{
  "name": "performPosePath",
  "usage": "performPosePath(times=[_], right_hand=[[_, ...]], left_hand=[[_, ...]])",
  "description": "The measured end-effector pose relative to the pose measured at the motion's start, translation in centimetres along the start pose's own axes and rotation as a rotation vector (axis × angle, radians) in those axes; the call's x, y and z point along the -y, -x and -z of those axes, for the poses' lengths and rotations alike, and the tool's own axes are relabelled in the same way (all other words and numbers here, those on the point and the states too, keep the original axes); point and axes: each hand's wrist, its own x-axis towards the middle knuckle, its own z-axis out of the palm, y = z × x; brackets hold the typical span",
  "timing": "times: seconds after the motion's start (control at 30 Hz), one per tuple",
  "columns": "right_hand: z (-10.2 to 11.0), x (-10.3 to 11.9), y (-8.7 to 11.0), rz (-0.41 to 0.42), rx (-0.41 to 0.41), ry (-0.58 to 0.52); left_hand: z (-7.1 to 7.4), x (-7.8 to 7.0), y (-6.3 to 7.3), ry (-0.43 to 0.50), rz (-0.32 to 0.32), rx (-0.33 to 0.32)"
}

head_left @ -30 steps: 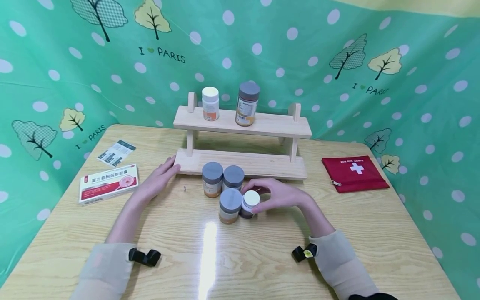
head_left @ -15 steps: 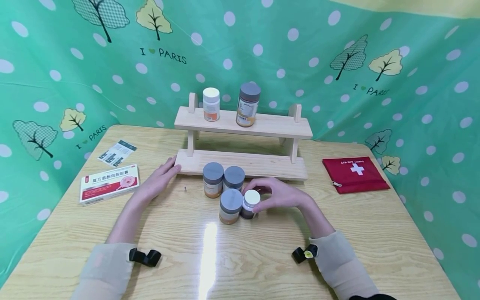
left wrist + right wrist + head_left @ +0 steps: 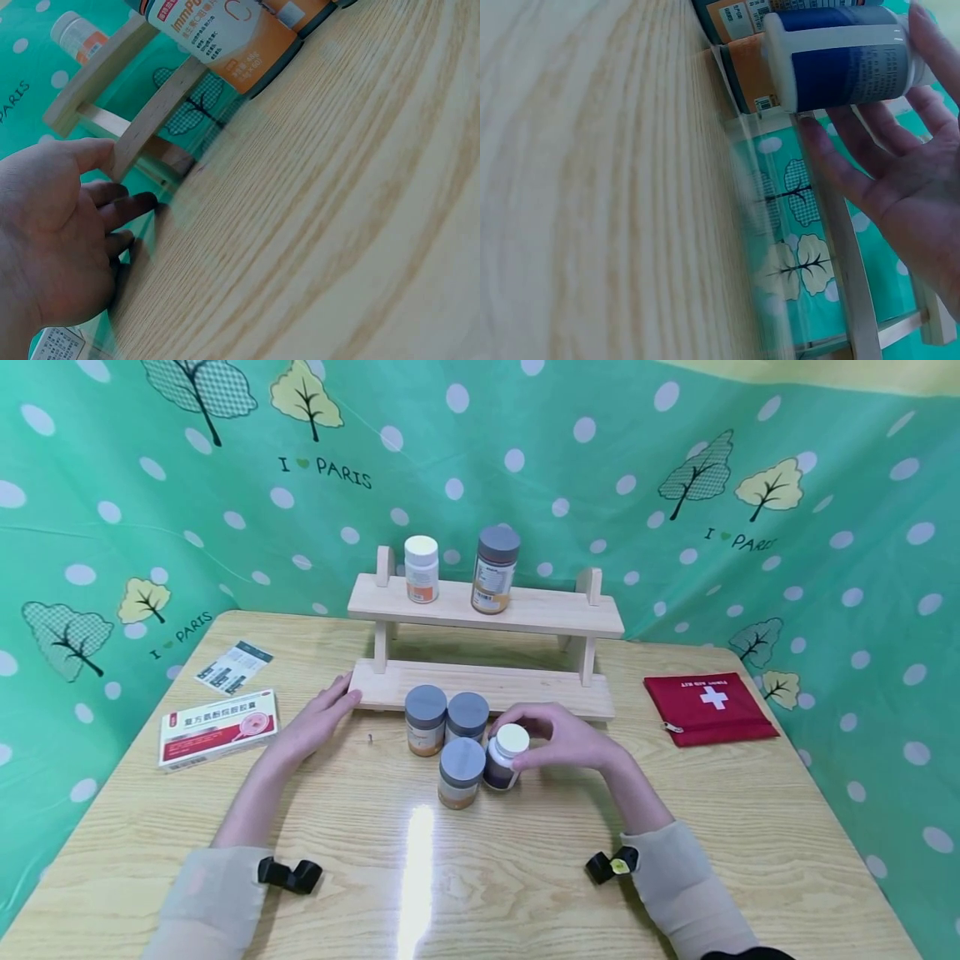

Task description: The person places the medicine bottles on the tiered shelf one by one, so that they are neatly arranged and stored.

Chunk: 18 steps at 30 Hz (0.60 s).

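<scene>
My right hand (image 3: 562, 739) pinches a small white pill bottle (image 3: 501, 770) with a white cap and dark blue label, thumb on one side and fingertips on the other. The right wrist view shows the bottle (image 3: 840, 60) from the side, raised a little off the tabletop. Right beside it is a cluster of three grey-lidded supplement jars (image 3: 461, 768) with orange bases. My left hand (image 3: 318, 718) touches the left end of the two-tier wooden shelf (image 3: 487, 685); in the left wrist view its thumb lies against the lower board (image 3: 161, 112).
On the upper board stand a white bottle (image 3: 422, 568) and a tall grey-lidded jar (image 3: 495, 568). A medicine box (image 3: 217, 727) and a blister pack (image 3: 234, 667) lie at the left. A red first aid pouch (image 3: 708, 708) lies at the right. Behind hangs a green curtain (image 3: 487, 443).
My right hand has lifted the white-capped bottle slightly up and to the right, out from against the front jar. The left hand stays at the shelf's end.
</scene>
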Motion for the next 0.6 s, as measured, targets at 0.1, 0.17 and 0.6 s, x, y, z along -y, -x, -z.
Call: performPosePath(times=[0.1, 0.17, 0.6], right_hand=[[0.2, 0.0, 0.0, 0.034, -0.029, -0.036], [0.3, 0.0, 0.1, 0.044, -0.054, -0.057], [0.5, 1.0, 0.6, 0.090, -0.261, -0.178]], left_hand=[[0.0, 0.0, 0.0, -0.002, -0.002, -0.002], [0.0, 0.0, 0.0, 0.001, -0.003, -0.002], [-0.1, 0.1, 0.0, 0.018, 0.000, 0.000]])
